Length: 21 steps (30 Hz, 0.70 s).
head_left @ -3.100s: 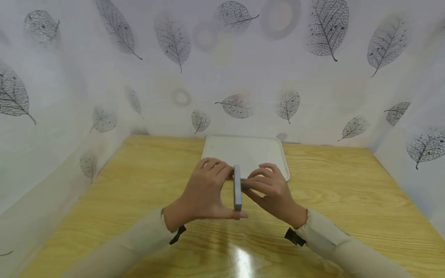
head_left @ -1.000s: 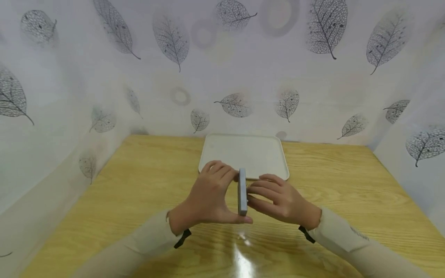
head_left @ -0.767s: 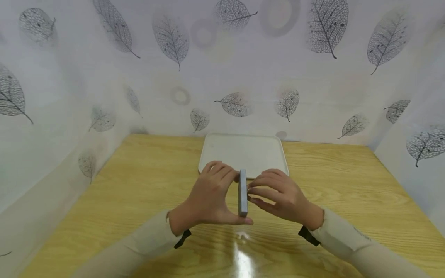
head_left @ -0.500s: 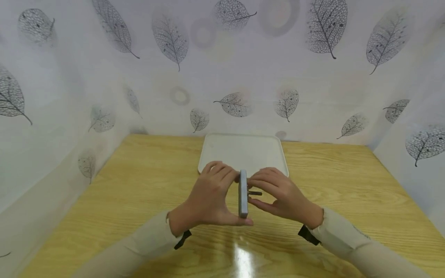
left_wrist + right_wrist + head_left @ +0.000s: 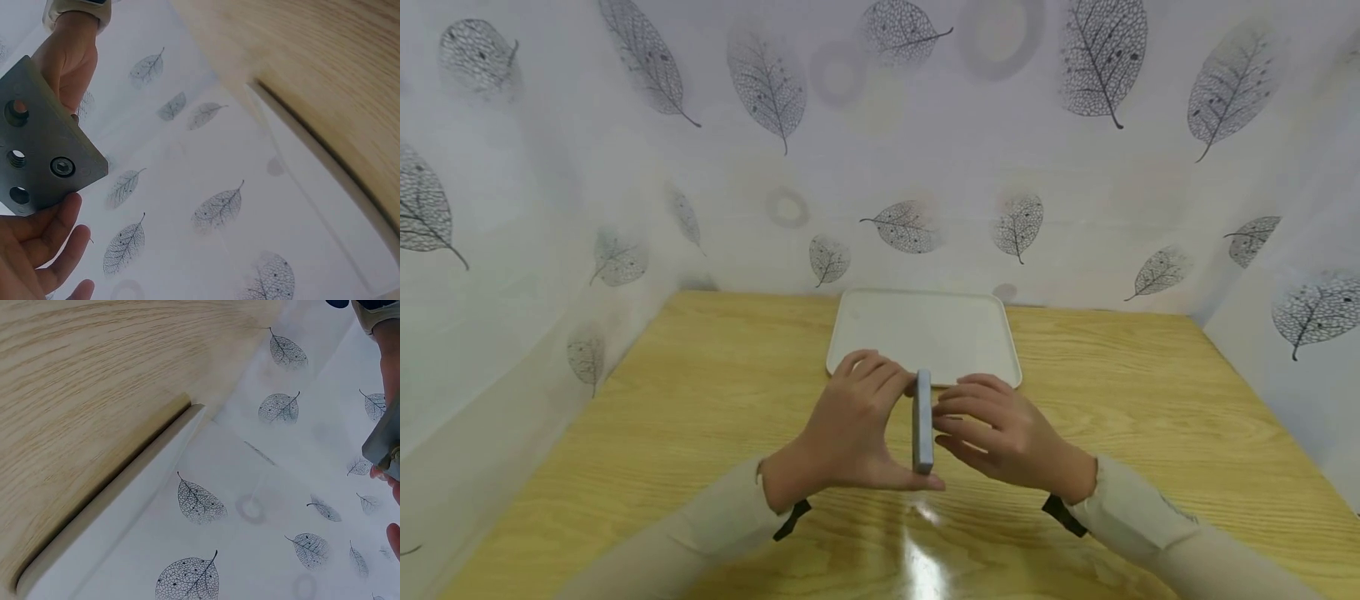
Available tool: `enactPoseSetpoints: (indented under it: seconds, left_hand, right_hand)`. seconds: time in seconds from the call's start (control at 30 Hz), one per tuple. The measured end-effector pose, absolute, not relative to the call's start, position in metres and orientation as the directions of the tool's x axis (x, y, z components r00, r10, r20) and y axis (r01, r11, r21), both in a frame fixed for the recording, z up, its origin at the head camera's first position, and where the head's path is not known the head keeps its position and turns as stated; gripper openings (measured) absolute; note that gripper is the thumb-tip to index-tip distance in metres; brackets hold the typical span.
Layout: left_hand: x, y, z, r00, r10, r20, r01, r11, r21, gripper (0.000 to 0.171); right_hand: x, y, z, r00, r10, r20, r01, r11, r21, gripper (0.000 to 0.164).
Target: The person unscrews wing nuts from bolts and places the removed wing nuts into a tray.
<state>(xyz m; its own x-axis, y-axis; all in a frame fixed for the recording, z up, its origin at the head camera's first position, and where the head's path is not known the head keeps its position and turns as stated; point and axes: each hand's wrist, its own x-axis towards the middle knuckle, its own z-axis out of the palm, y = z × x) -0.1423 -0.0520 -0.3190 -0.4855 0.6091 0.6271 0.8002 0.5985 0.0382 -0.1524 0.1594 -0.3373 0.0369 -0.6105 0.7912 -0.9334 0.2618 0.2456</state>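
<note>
In the head view my left hand point(image 5: 853, 429) grips a flat grey metal plate point(image 5: 922, 423) on edge above the table, thumb under it and fingers at its top. The left wrist view shows several holes in the plate point(image 5: 47, 140) and a hex socket screw point(image 5: 62, 166) seated in one. My right hand point(image 5: 1003, 433) is at the plate's other face, fingers curled around the screw's protruding shank, which they mostly hide. In the right wrist view only an edge of the plate point(image 5: 384, 447) shows, with a small brownish metal part point(image 5: 392, 459) on it.
A white rectangular tray point(image 5: 925, 329) lies at the back of the wood-grain table point(image 5: 737, 358), beyond my hands. Behind and at both sides stand pale walls point(image 5: 880, 167) with a leaf print.
Over three seconds the plate and both hands have shifted slightly right. Half a second ago the screw's shank showed between the right fingers; now those fingers have shifted and cover most of it.
</note>
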Motion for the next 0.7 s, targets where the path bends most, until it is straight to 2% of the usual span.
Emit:
enactPoseSetpoints:
  seconds: [0.1,0.23,0.57,0.7]
  left_hand:
    - [-0.142,-0.0521,-0.3187,-0.482,0.611,0.627,0.802,0.597,0.035,0.082]
    - [-0.1417,-0.052,-0.3189,-0.477,0.612,0.631,0.805,0.592,0.035,0.082]
    - [-0.1405,-0.052,-0.3194,-0.466,0.61,0.641,0.809,0.587,0.03,0.082]
    - [-0.1397,-0.052,-0.3192,-0.463,0.611,0.643,0.81,0.585,0.027,0.083]
  right_hand:
    - [-0.1517,0.1582,-0.3377,0.078,-0.601,0.795,-0.931,0.241,0.273,0.017]
    - [-0.151,0.1582,-0.3364,0.071,-0.589,0.805,-0.941,0.229,0.25,0.018]
    - [-0.1522,0.162,-0.334,-0.094,-0.605,0.791,-0.957,0.275,0.097,0.024]
    - [-0.1527,0.1622,-0.3365,-0.135,-0.619,0.774,-0.954,0.293,0.068,0.028]
